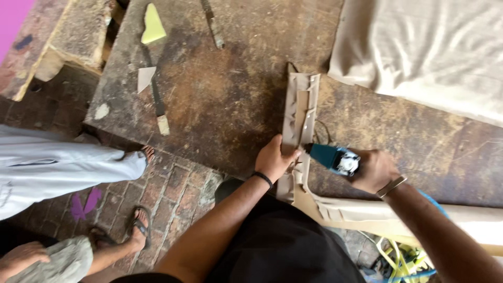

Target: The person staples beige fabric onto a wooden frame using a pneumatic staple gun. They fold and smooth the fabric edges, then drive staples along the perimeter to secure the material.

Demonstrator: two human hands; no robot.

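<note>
The beige upholstered frame piece (299, 112) lies on the dark worn worktable (220, 94), running from about 12 o'clock down toward the person, then bending toward 4 o'clock along the table edge. Its cloth is folded and tucked over a stiff core, so it likely handles as light and rigid with a soft, creasing skin; the firm edge is the safest place to hold it. The left hand (273, 159) presses on its lower end, fingers together and curled over the fabric. At 3 o'clock of that hand, the right hand (373, 170) wraps closed around a teal power tool (331, 157), nose against the cloth. Farther out, pale fabric (419, 47) lies at 1 o'clock, a yellow foam scrap (153, 25) at 11 o'clock, and a bystander's sandalled feet (137, 230) at 8 o'clock.
</note>
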